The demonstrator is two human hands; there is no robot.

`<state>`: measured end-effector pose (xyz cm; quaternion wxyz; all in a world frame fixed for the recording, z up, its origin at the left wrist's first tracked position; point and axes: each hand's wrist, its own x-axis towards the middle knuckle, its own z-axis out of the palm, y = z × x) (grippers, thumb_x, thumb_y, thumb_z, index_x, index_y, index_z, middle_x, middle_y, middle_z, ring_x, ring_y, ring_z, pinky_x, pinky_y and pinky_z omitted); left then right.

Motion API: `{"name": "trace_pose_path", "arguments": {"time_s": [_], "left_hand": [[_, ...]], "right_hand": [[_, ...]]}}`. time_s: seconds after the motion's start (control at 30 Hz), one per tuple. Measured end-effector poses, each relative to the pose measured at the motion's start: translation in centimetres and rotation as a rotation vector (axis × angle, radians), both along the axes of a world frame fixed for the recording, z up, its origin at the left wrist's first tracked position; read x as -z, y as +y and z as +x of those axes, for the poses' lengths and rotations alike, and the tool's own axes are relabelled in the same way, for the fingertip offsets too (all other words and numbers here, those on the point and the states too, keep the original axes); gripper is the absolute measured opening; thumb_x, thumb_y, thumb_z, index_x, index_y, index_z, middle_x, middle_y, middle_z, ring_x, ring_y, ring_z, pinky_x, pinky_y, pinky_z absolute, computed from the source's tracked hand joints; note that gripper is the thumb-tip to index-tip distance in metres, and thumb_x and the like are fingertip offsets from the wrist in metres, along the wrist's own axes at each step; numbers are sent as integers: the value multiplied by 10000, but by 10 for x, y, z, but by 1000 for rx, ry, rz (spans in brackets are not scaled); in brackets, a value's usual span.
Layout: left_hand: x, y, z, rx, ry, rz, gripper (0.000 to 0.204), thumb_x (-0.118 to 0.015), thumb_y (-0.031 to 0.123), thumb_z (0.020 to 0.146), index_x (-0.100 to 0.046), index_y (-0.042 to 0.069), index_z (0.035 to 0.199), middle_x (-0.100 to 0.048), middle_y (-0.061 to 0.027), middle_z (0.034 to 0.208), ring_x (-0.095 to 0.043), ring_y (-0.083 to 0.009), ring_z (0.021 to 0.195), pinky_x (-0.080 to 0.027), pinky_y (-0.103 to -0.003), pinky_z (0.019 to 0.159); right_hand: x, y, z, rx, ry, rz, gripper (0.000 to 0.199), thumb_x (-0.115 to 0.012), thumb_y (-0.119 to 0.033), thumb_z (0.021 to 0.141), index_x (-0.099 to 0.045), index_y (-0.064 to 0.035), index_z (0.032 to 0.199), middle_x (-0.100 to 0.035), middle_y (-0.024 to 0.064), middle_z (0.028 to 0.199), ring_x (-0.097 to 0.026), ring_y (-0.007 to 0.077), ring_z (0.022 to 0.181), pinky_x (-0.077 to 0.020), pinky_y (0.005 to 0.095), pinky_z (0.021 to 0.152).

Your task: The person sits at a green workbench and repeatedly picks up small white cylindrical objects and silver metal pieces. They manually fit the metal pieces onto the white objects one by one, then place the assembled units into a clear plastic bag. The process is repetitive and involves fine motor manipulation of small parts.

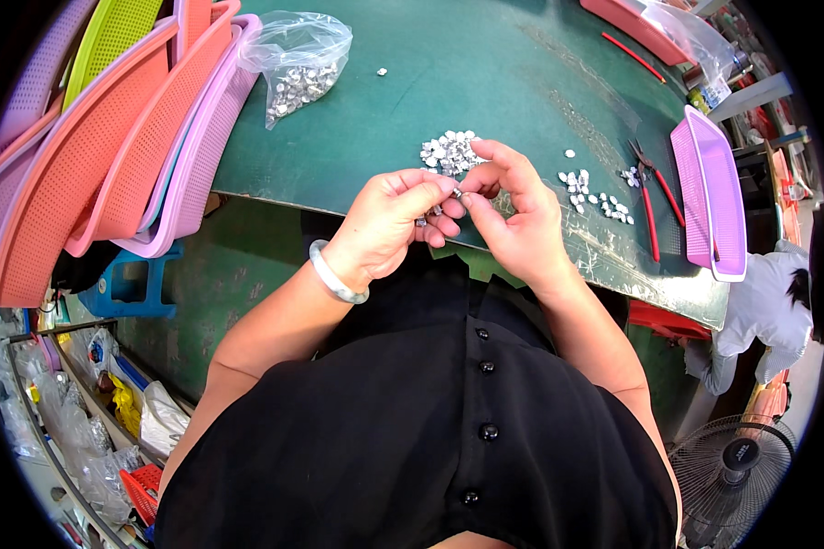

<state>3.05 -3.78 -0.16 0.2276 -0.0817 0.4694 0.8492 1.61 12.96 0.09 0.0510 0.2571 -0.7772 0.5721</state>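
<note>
My left hand [395, 215], with a pale bangle [330, 274] on its wrist, pinches a small silvery metal piece [457, 193] between thumb and finger. Several more such pieces [428, 217] sit in its curled fingers. From the other side, the thumb and forefinger of my right hand [520, 215] close in at the same piece; whether they grip it or only touch it is too small to tell. Just beyond my hands lies a pile of small silvery pieces [449, 149] on the green table [485, 82]. A looser group of pieces [577, 188] lies to the right.
Stacked plastic baskets [128, 137] lean at the left. A clear bag of metal pieces [300, 78] stands behind. Red-handled pliers [652, 197] and a purple basket [705, 192] are at the right. A blue stool [133, 285], a fan [737, 467] and another person [767, 311] are beside the table.
</note>
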Motion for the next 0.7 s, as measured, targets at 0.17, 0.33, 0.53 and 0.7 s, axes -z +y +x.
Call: {"name": "trace_pose_path", "arguments": {"time_s": [0.17,0.33,0.53,0.7], "left_hand": [[1,-2,-1,-12,-9,36,158,-508,140,876,-582,4,909,-605,-72,782,-582,-134,643,-467,-226,544],[4,-6,-2,-36,-11,145,158,-470,152,888,-548,18,860,-591,-92,821,-568,-156,685,-458,-252,564],[8,-7,-2,-25,-7,144,148,-479,156,886,-530,23,848,-576,-89,812,-545,-155,672,-446,-256,558],[7,-7,-1,-24,-13,131,118,-474,113,868,-534,14,889,-573,-86,804,-544,-156,668,-443,-252,554]], "right_hand": [[2,0,-5,-6,40,2,452,-566,66,752,-459,-22,1182,-584,35,833,-542,94,767,-438,238,706],[0,-2,-22,109,95,146,398,-578,30,728,-510,-46,1113,-604,87,848,-597,212,782,-486,312,687],[-6,-11,-38,98,268,449,410,-529,47,700,-519,-44,1100,-607,120,895,-528,303,871,-434,384,771],[-8,-10,-42,48,252,513,391,-518,48,704,-531,-42,1085,-608,122,902,-527,307,884,-421,389,793]]}}
